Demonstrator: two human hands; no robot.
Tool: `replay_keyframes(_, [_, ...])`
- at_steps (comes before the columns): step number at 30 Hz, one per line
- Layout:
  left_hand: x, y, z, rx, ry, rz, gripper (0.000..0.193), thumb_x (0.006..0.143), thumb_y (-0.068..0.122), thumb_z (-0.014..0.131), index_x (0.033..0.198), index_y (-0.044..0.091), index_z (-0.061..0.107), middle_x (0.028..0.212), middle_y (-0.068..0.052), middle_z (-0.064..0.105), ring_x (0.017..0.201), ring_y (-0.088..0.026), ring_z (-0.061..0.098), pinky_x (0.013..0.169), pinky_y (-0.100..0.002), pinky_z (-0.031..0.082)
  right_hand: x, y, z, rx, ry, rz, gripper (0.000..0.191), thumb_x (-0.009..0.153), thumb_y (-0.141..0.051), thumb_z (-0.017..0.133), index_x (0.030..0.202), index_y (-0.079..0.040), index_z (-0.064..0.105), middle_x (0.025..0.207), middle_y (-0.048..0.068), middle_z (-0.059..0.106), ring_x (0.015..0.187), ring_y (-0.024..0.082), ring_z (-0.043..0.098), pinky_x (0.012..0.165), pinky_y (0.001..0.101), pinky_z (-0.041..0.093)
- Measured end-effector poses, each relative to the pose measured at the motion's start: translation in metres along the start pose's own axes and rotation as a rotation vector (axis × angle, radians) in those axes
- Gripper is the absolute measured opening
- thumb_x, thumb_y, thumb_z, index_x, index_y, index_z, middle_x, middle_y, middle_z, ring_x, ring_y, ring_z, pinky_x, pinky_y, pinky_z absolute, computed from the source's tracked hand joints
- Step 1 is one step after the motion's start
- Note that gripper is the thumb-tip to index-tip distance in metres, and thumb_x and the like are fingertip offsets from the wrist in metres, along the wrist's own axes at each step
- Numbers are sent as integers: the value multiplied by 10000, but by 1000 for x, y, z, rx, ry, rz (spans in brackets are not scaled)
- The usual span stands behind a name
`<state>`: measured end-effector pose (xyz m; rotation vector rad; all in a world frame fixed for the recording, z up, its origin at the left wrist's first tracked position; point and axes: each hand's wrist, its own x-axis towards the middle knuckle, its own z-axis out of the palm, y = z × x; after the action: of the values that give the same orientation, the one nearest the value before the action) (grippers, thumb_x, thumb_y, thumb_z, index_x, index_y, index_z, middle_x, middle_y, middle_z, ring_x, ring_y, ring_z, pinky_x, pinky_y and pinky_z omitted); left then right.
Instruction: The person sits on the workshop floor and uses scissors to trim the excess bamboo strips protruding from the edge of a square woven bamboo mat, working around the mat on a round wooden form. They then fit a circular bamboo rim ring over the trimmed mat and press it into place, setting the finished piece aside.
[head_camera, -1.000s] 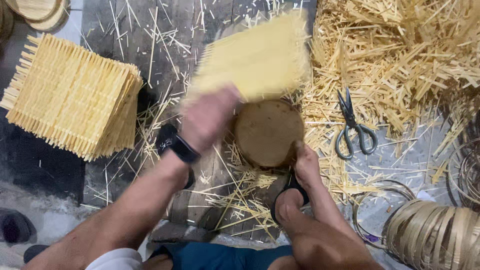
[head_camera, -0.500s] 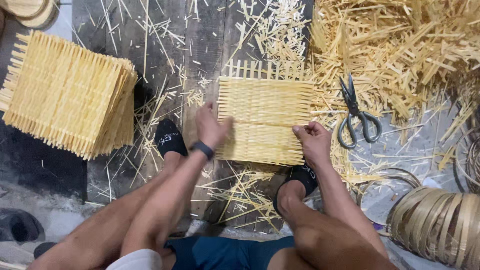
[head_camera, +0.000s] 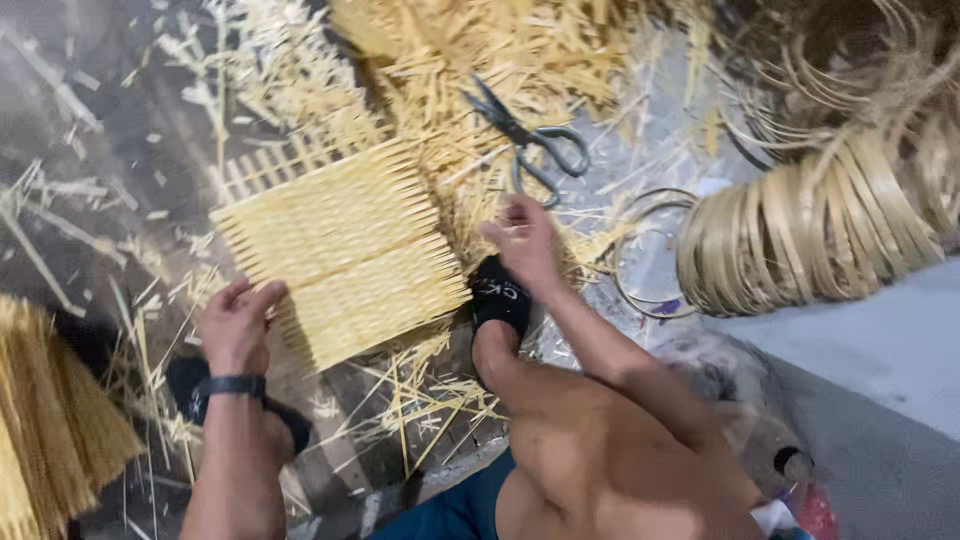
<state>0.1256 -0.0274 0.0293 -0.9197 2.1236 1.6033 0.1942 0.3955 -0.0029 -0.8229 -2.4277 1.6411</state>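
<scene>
- Fingers of the left hand (head_camera: 237, 325) lie flat and spread, pressing down on the lower-left edge of a woven bamboo mat (head_camera: 340, 248); they pin it and are not curled round it.
- Fingers of the right hand (head_camera: 527, 245) are loosely bent, just off the mat's right edge, above a black sandal (head_camera: 500, 295). Whether they pinch a thin sliver cannot be told.
- The woven bamboo mat is a pale yellow rectangle lying flat on the dark floor (head_camera: 90, 110) in front of the seated person. Its long axis runs on a slant, from the upper left down to the lower right, with loose stick ends poking out along its upper-left side.
- The mat lies up and to the right of the left fingers, and to the left of the right fingers. The left hand is touching it; the right hand is near but apart.
- A black wristband (head_camera: 232, 385) sits on the left wrist, below the mat.
- Scissors (head_camera: 530, 140) with dark handles lie above and right of the mat, beyond the right hand, on a heap of bamboo offcuts (head_camera: 480, 50).
- Coiled bamboo strips (head_camera: 810, 235) rest well to the right of the mat.
- A stack of finished mats (head_camera: 50, 430) shows at the far lower left of the mat.
</scene>
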Motion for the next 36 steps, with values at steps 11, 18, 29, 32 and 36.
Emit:
replay_keyframes(11, [-29, -15, 42, -102, 10, -14, 502, 863, 126, 843, 1307, 62, 616, 937, 22, 689, 725, -61, 604, 608, -217, 488, -55, 136, -210, -958, -52, 131, 204, 792, -159, 683, 982, -95, 719, 1083, 154, 688, 1094, 396, 612, 957, 540, 469])
replay_keyframes(18, [-27, -40, 31, -207, 15, -37, 542, 866, 102, 827, 1336, 54, 562, 968, -16, 674, 780, -105, 671, 643, -241, 535, -1, 16, -206, -502, 229, -293, 156, 914, -98, 692, 1026, 5, 660, 946, 213, 637, 882, 438, 631, 771, 506, 506])
replay_keyframes(29, [-11, -52, 27, 25, 196, 255, 680, 933, 134, 862, 1442, -41, 447, 1145, -83, 592, 910, -136, 580, 692, -272, 501, 108, 17, -208, -698, -182, -244, 231, 977, -263, 654, 1051, -56, 724, 965, 187, 687, 923, 391, 650, 827, 495, 513])
replay_keyframes(32, [-27, 0, 18, 750, 596, 1051, 650, 972, 134, 933, 1328, -83, 434, 1201, -208, 556, 1007, -281, 580, 837, -360, 531, 102, -11, -218, -646, -163, -215, 199, 978, -263, 646, 1029, -104, 754, 954, 148, 702, 887, 355, 669, 796, 464, 514])
replay_keyframes(36, [-50, 89, 53, 94, 181, 689, 346, 1030, 141, 780, 1306, -1, 627, 1213, -88, 638, 1082, -175, 628, 929, -298, 555, 101, -105, -224, -71, -238, -174, 379, 1067, -377, 511, 989, -42, 669, 755, 53, 503, 658, 172, 489, 580, 322, 399])
